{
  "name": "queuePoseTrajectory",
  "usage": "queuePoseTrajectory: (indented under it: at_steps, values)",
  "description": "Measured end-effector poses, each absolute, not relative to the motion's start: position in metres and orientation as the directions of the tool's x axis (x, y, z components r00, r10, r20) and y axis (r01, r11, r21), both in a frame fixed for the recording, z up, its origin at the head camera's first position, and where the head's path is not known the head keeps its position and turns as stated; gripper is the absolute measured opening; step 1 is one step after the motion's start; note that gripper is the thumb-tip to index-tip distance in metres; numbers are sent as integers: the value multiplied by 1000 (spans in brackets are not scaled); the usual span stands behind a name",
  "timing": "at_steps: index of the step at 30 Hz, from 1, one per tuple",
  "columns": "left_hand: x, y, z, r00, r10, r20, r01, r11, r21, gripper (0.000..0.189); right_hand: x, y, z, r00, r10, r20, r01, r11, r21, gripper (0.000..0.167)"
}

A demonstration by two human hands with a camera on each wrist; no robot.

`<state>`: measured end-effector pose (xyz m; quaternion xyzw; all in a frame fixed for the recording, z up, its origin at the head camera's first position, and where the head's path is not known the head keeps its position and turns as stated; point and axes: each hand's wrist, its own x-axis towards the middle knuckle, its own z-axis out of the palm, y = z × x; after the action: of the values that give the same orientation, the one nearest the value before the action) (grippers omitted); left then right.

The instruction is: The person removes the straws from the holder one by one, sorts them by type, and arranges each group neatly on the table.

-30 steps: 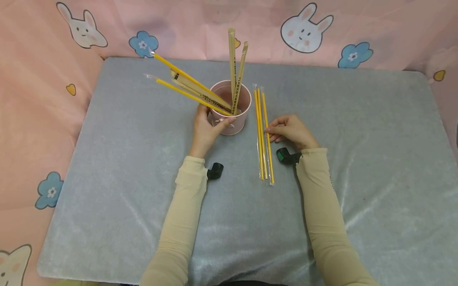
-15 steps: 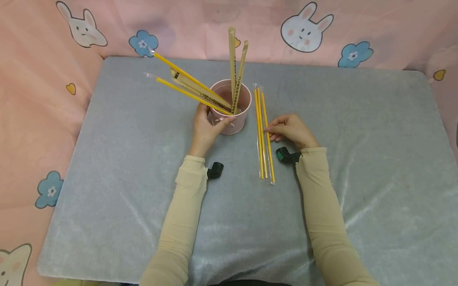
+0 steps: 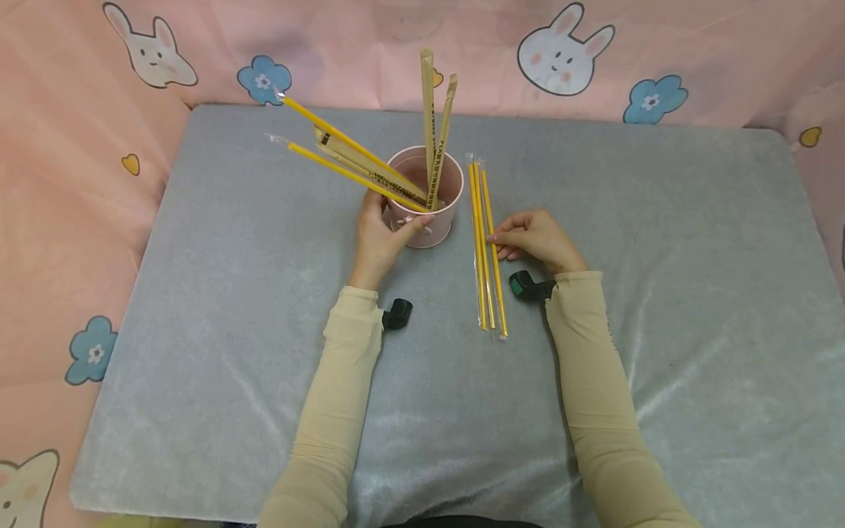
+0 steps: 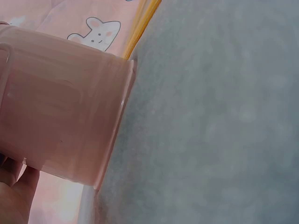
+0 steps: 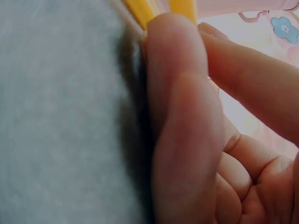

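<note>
My left hand [image 3: 378, 242] grips the near left side of a pink bucket [image 3: 441, 232], its thumb along the rim. The bucket stands upright with paper-wrapped straws [image 3: 428, 103] and two yellow straws [image 3: 337, 135] in plastic sleeves leaning inside it. In the left wrist view the bucket's wall [image 4: 65, 107] fills the left side, with fingers [image 4: 21, 196] below. To its right lie several yellow plastic-wrapped straws [image 3: 478, 227], side by side. My right hand [image 3: 544, 240] pinches the rightmost yellow straw [image 3: 499, 293] near its middle; its fingertips partly hide the straws in the right wrist view.
A grey cloth-covered table [image 3: 693, 293] lies under everything. Behind and to the left hangs a pink curtain [image 3: 462, 29] with rabbits and flowers. Small black wrist cameras [image 3: 398, 314] project from both sleeves, the right one close to the straws.
</note>
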<state>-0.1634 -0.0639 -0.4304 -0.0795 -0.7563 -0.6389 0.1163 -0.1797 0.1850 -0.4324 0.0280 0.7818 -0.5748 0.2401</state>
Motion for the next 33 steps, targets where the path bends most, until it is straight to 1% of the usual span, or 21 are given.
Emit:
queuePoseTrajectory:
  at_steps: [9,20,33]
  values:
    - [-163,-64,-430,-957,-29,288,279,168,945,66,-180,184,-432,-883,-231,-408,322,333,-886,24]
    - [-163,-64,-430,-959,-29,281,271,185,945,66,-180,184,-434,-882,-236,-409,330,311,-891,22]
    - [-163,-64,-431,-965,-33,259,248,194,949,68,-180,186,-437,-890,-258,-377,305,281,-910,18]
